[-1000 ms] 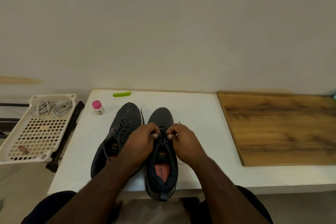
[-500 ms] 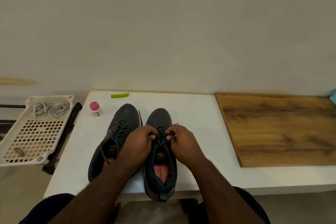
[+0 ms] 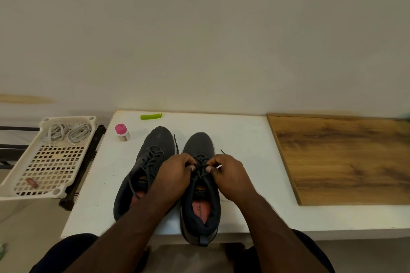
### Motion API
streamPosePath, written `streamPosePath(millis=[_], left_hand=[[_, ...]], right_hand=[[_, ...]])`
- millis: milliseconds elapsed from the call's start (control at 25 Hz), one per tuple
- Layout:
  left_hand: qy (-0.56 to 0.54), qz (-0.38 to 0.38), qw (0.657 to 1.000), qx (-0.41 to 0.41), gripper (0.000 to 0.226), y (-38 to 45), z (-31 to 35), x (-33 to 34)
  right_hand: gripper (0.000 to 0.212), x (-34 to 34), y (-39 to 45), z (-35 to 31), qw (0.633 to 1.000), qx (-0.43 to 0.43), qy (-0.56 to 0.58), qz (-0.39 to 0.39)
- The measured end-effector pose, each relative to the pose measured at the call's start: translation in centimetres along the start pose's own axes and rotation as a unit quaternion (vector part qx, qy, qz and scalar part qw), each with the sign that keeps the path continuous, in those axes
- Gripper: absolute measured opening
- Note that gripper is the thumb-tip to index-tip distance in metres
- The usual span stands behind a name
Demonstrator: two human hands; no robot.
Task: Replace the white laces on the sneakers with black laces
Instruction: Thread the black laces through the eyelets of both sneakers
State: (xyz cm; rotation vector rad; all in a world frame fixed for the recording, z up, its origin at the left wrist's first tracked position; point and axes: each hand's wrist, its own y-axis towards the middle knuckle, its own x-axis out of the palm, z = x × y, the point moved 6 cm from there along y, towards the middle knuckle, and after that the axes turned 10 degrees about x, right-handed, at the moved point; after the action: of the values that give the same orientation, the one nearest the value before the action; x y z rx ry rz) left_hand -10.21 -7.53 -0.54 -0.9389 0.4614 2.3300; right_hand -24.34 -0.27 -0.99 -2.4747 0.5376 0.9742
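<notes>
Pinching black lace (image 3: 200, 167) on right sneaker (image 3: 199, 197), both hands (image 3: 203, 173)

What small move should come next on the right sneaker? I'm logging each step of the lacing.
Probably draw the black lace snug and tie it: the left hand and right hand each pinch it over the right sneaker, whose lace tip lies loose, while the left sneaker looks laced already.
</notes>
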Motion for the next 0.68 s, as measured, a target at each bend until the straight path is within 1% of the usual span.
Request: streamPosePath(millis=[120,200,280,360,440,560,600,680], left_hand=[[-0.015,0.011,1.0,-0.007,0.014,0.0,0.1,-0.1],[-0.031,0.016,0.999,-0.011,0.012,0.1,0.2,-0.3],[-0.041,0.015,0.999,-0.022,0.01,0.1,0.1,-0.5],[-0.052,0.024,0.998,-0.038,0.01,-0.2,-0.1,-0.9],[-0.046,0.016,0.998,-0.036,0.014,-0.5,0.0,-1.3],[-0.025,-0.028,0.999,-0.013,0.024,-0.6,0.7,-0.9],[-0.014,-0.036,0.999,-0.005,0.028,-0.6,1.0,-0.8],[-0.003,-0.036,0.999,0.003,0.029,-0.6,1.4,-0.6]], right_hand=[[0.012,0.1,-0.1,-0.4,0.999,-0.018,-0.025,0.034],[0.015,-0.1,0.0,-0.6,0.998,-0.02,-0.022,0.051],[0.013,-0.2,0.2,-0.5,0.998,-0.01,-0.006,0.055],[0.011,-0.4,0.1,0.1,0.998,0.017,0.033,0.051],[0.013,-0.7,-0.3,0.7,0.997,0.037,0.06,0.042],[0.017,-0.5,-0.9,0.6,0.999,0.023,0.024,0.01],[0.018,-0.4,-1.1,0.4,1.0,0.018,0.01,0.004],[0.019,-0.3,-1.4,0.0,1.0,0.005,-0.007,0.005]])
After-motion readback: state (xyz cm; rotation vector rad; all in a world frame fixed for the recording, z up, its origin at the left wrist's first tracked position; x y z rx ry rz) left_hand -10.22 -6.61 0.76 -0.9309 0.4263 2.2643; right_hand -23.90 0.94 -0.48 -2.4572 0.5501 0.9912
